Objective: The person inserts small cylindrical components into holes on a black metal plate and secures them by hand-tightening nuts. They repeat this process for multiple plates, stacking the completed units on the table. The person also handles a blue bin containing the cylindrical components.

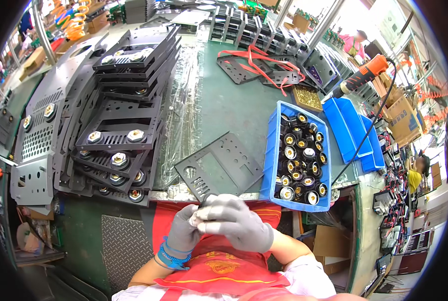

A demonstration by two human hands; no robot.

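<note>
My left hand, in a grey glove, meets my right hand, gloved alike, at the bench's front edge. Both have their fingers closed together at one spot. A bit of something dark shows by the fingertips; the fingers hide the rest, so its kind cannot be made out. Just beyond them a dark grey metal panel with a large cutout, slots and round holes lies flat on the green bench. To the right, a blue bin holds many black round fittings with brass or silver centres.
Stacked dark metal panels with hex-nut fittings stand at the left. Farther back lie red straps over more panels. A box of small brass parts, blue trays and an orange-handled power screwdriver with a cord are at the right.
</note>
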